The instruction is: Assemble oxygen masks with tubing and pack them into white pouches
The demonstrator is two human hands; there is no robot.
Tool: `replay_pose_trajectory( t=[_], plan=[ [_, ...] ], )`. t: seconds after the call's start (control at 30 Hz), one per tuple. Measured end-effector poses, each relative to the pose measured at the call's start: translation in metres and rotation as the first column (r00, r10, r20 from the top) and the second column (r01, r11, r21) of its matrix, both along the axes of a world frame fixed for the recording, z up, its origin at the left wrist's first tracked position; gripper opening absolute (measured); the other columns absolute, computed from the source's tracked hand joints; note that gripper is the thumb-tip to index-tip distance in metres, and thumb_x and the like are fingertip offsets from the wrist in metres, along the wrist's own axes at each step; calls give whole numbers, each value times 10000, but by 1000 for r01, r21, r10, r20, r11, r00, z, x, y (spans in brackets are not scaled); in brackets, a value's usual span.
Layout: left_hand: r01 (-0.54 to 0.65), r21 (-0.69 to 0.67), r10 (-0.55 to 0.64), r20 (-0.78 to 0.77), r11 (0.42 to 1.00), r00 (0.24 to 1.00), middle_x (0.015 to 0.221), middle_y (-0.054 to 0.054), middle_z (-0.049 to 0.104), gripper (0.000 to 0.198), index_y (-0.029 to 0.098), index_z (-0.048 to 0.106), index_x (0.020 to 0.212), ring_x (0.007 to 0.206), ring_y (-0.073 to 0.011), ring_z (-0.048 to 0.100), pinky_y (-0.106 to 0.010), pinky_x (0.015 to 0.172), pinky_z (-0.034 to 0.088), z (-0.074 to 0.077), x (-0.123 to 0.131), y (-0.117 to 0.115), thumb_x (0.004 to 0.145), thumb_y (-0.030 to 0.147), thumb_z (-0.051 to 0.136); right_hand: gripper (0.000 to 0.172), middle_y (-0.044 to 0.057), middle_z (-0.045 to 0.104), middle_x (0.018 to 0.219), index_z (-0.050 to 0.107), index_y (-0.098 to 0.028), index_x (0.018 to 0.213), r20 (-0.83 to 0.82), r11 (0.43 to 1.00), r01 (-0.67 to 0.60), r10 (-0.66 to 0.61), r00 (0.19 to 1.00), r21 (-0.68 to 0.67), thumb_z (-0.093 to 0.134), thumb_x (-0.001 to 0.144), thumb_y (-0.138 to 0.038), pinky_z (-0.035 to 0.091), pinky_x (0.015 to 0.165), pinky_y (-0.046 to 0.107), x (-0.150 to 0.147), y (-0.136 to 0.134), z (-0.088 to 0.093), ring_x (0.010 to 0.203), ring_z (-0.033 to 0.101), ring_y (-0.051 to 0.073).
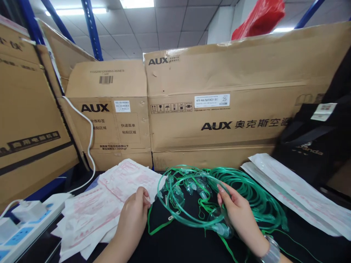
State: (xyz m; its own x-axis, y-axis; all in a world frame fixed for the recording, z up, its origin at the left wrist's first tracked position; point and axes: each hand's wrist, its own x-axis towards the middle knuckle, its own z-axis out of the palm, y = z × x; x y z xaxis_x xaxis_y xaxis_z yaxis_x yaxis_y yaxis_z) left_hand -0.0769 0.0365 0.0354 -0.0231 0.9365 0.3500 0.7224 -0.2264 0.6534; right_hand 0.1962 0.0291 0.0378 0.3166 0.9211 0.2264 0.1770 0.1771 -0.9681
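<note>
My right hand (237, 208), closed, grips a loop of thin green tubing (182, 221). Under and beside that loop sit clear greenish plastic face masks (219, 228) with green elastic straps (161, 227), some overlapping so their outlines are partly hidden. A larger coil of the same tubing (260, 199) lies just beyond and right of this hand. My left hand (134, 213) has its thumb and fingertips pinched together over the edge of white wrappers with red print (109, 190). A green strap runs close below these fingertips; what they pinch is not clear.
Large cardboard boxes (186, 133) wall off the back, with another carton (30, 98) at left. A white power strip (33, 226) with plugs and a cable lies front left. White packets (296, 193) and a black bag (304, 142) are on the right.
</note>
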Motion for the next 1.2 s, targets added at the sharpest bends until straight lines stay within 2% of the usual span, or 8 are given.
replay_pose_trajectory(
  t=[0.1, 0.23, 0.4, 0.57, 0.73, 0.97, 1.07, 1.2],
  plan=[
    [21, -83, 0, 238, 996, 971, 563, 57, 539, 195, 231, 458, 765, 609, -190, 599, -294, 625, 437, -4, 1, 7, 626, 157, 574, 578, -62, 436, 499, 560, -110, 1102, 17, 1000, 2, -1, 1000, -5, 525, 717, -540, 224, 344, 211, 0, 1, -3, 365, 275, 71],
    [127, -239, 7, 491, 963, 871, 525, 29, 581, 291, 180, 505, 775, 546, -192, 616, -294, 561, 464, -6, 0, 12, 561, 305, 657, 597, -41, 466, 510, 553, -76, 1115, 86, 1000, 26, -27, 996, 18, 510, 720, -521, 302, 407, 221, 1, 4, -8, 438, 364, 102],
    [224, -311, 5, 594, 924, 804, 706, -105, 682, 271, 126, 548, 806, 670, -205, 644, -303, 617, 478, 1, -5, 10, 629, 327, 595, 573, -33, 475, 514, 554, -74, 1113, 146, 998, 60, -63, 987, 28, 482, 735, -498, 345, 455, 237, 3, 3, -8, 475, 396, 118],
    [155, -239, -33, 447, 958, 894, 582, -19, 571, 219, 165, 532, 748, 586, -198, 568, -316, 577, 436, 4, 2, 7, 638, 340, 605, 513, -45, 456, 506, 566, -117, 1106, 134, 995, 99, -101, 986, 20, 481, 748, -475, 289, 400, 223, 3, 0, -2, 422, 342, 98],
    [29, -44, -22, 141, 999, 990, 730, -9, 459, 155, 227, 462, 671, 790, -241, 471, -364, 750, 354, -8, 23, 0, 658, 312, 590, 491, -47, 445, 517, 570, -128, 1094, 128, 995, 99, -102, 987, 23, 472, 761, -475, 279, 400, 222, -1, -3, 2, 418, 336, 93],
    [41, -108, -47, -55, 993, 997, 704, -3, 471, 214, 224, 396, 665, 682, -203, 489, -310, 639, 388, -28, 17, 17, 668, 278, 603, 527, -54, 441, 536, 543, -132, 1127, 102, 996, 81, -78, 992, -23, 467, 755, -498, 224, 351, 211, -4, -4, 2, 381, 287, 73],
    [60, -146, -76, -110, 988, 991, 649, 3, 474, 185, 224, 385, 635, 624, -189, 485, -294, 593, 385, -30, 12, 21, 718, 247, 548, 533, -62, 429, 533, 536, -138, 1136, 87, 996, 75, -71, 994, -42, 463, 754, -502, 206, 338, 212, -4, -5, 3, 364, 256, 67],
    [145, -161, -175, -193, 976, 965, 684, -19, 502, 150, 215, 424, 651, 670, -197, 504, -309, 648, 390, -26, 11, 16, 801, 224, 433, 538, -56, 432, 520, 554, -115, 1112, 81, 997, 77, -75, 994, -18, 483, 742, -498, 264, 374, 211, -4, -5, 4, 406, 310, 81]
  ],
)
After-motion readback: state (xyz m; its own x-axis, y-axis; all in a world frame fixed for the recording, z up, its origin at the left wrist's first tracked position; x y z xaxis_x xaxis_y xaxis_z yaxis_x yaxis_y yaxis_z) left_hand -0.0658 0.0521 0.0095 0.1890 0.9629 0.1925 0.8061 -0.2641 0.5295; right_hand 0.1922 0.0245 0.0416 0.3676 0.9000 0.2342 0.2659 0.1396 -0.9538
